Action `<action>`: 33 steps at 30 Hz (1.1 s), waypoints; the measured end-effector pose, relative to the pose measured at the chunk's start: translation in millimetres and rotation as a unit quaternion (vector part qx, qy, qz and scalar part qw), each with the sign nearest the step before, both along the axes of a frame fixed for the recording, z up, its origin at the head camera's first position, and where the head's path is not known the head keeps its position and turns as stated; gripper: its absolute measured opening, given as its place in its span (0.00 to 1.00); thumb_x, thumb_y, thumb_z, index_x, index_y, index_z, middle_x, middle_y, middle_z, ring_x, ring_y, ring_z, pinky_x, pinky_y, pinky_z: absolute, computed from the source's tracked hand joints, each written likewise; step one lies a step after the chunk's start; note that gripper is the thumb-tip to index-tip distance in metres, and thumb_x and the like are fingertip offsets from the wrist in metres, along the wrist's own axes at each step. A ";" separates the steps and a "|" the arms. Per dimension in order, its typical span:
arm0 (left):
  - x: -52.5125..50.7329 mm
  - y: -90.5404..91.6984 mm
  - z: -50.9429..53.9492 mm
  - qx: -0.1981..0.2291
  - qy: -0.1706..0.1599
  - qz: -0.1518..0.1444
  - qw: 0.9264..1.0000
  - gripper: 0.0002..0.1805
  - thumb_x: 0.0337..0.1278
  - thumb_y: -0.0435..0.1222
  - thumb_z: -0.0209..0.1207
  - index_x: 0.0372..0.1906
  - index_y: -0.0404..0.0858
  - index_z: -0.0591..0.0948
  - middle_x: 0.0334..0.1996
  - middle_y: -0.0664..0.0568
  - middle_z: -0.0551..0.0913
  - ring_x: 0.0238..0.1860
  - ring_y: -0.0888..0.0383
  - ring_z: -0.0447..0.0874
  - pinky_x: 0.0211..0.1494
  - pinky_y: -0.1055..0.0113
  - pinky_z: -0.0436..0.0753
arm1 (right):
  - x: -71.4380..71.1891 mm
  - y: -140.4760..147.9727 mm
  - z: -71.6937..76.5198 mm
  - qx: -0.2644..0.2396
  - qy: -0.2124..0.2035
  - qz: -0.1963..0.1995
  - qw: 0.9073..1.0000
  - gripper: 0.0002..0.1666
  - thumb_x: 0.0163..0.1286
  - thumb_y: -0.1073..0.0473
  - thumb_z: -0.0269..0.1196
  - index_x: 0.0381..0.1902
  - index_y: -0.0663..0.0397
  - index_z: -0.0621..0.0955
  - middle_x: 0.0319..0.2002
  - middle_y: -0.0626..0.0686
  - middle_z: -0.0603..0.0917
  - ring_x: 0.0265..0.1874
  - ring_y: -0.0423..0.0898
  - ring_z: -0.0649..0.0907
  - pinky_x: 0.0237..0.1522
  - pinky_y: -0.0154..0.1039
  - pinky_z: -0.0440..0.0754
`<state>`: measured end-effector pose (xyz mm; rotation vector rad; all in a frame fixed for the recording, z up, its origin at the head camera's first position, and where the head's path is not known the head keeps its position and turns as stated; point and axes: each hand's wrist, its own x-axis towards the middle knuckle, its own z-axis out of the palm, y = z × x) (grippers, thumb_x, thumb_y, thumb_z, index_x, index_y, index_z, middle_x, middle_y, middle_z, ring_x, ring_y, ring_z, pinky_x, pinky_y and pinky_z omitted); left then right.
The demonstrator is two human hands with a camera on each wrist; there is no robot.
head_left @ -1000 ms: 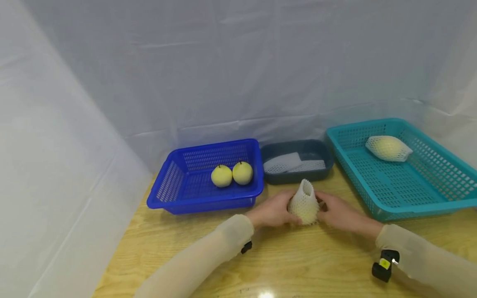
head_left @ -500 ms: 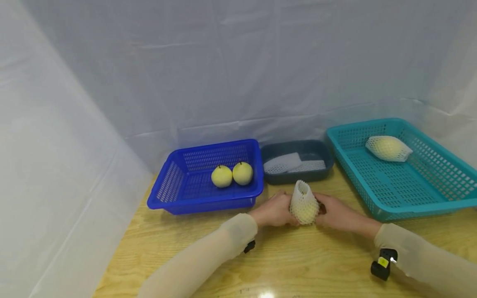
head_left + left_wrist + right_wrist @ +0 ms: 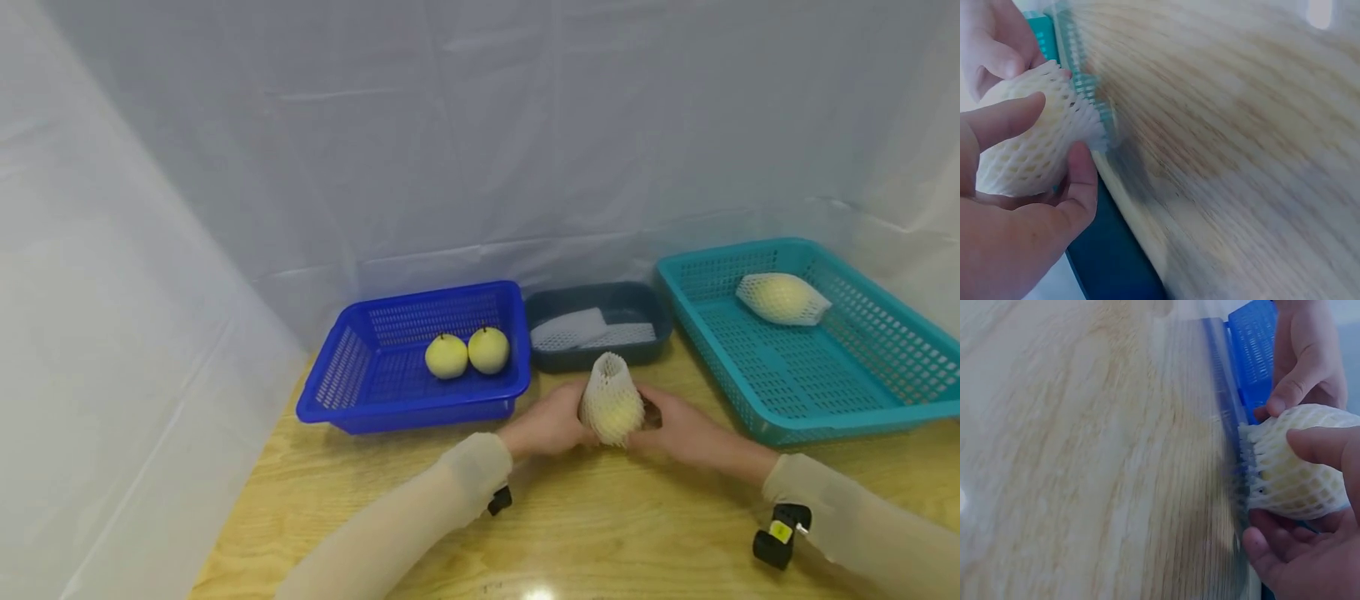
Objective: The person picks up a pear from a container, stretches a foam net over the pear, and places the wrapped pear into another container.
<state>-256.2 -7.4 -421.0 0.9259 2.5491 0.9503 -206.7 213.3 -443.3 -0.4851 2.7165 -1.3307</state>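
A pale yellow pear in a white foam net sleeve (image 3: 611,412) is held between both hands near the middle of the table. My left hand (image 3: 553,419) grips its left side, thumb across the net and fingers underneath, as the left wrist view shows. From the right, my right hand (image 3: 678,425) holds the other side, with its thumb (image 3: 1319,445) lying on the net. The sleeve's narrow open end points up and the pear's lower part fills the wide end. In the right wrist view the netted pear (image 3: 1304,465) covers part of the fingers.
A blue basket (image 3: 420,414) at left holds two bare pears (image 3: 447,357). Behind the hands, a dark bin (image 3: 600,360) contains flat foam sleeves (image 3: 570,330). At right, a teal basket (image 3: 810,367) holds another netted pear (image 3: 782,298). White sheeting hangs behind the wooden table (image 3: 600,525).
The netted pear has shifted slightly left and up, its open top tilting in the hands. Both hands keep hold and move only a little. The baskets and bin look unchanged.
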 end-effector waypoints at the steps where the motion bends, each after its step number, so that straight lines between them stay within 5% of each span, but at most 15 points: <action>1: 0.8 -0.3 0.8 0.009 -0.004 0.004 1.000 0.38 0.42 0.28 0.74 0.64 0.39 0.74 0.52 0.52 0.83 0.48 0.63 0.78 0.54 0.69 0.79 | 0.1 -0.3 1.2 -0.006 0.000 0.001 1.000 0.51 0.63 0.54 0.72 0.74 0.71 0.61 0.61 0.68 0.77 0.57 0.60 0.81 0.54 0.48 0.81; 9: 3.4 -2.3 1.0 0.078 -0.058 0.035 0.995 0.44 0.41 0.27 0.73 0.69 0.37 0.69 0.57 0.48 0.80 0.54 0.59 0.78 0.61 0.65 0.77 | 1.9 -2.9 8.7 -0.056 -0.026 -0.004 0.998 0.49 0.69 0.52 0.68 0.76 0.69 0.58 0.65 0.71 0.74 0.60 0.63 0.79 0.55 0.48 0.82; 13: 3.7 -2.9 2.2 0.139 -0.115 0.044 0.983 0.47 0.45 0.27 0.72 0.73 0.37 0.63 0.60 0.46 0.77 0.56 0.58 0.77 0.62 0.63 0.77 | 1.6 -1.9 10.5 -0.092 -0.050 -0.002 0.994 0.48 0.72 0.51 0.64 0.77 0.68 0.55 0.66 0.72 0.72 0.63 0.65 0.77 0.54 0.45 0.83; 18: 4.9 -1.3 5.5 0.180 -0.146 0.039 0.972 0.47 0.46 0.28 0.70 0.74 0.35 0.61 0.60 0.46 0.76 0.55 0.58 0.76 0.61 0.66 0.77 | 2.4 -4.0 13.0 -0.108 -0.049 -0.004 0.993 0.47 0.75 0.51 0.62 0.78 0.69 0.54 0.65 0.73 0.74 0.62 0.63 0.79 0.52 0.40 0.84; 25: 9.7 -0.2 14.5 0.258 -0.223 0.039 0.939 0.37 0.60 0.36 0.67 0.71 0.39 0.63 0.56 0.48 0.76 0.49 0.59 0.77 0.49 0.67 0.79 | 7.1 -10.5 18.1 -0.111 -0.044 0.000 0.993 0.46 0.74 0.50 0.62 0.78 0.67 0.55 0.65 0.70 0.75 0.60 0.59 0.81 0.49 0.38 0.85; 33: 11.8 1.6 14.0 0.290 -0.199 0.117 0.929 0.35 0.57 0.38 0.70 0.66 0.36 0.66 0.54 0.47 0.77 0.49 0.59 0.79 0.52 0.67 0.80 | 4.4 -14.3 23.4 -0.145 -0.049 -0.005 0.988 0.43 0.73 0.57 0.64 0.75 0.71 0.57 0.54 0.70 0.82 0.44 0.45 0.86 0.46 0.45 0.86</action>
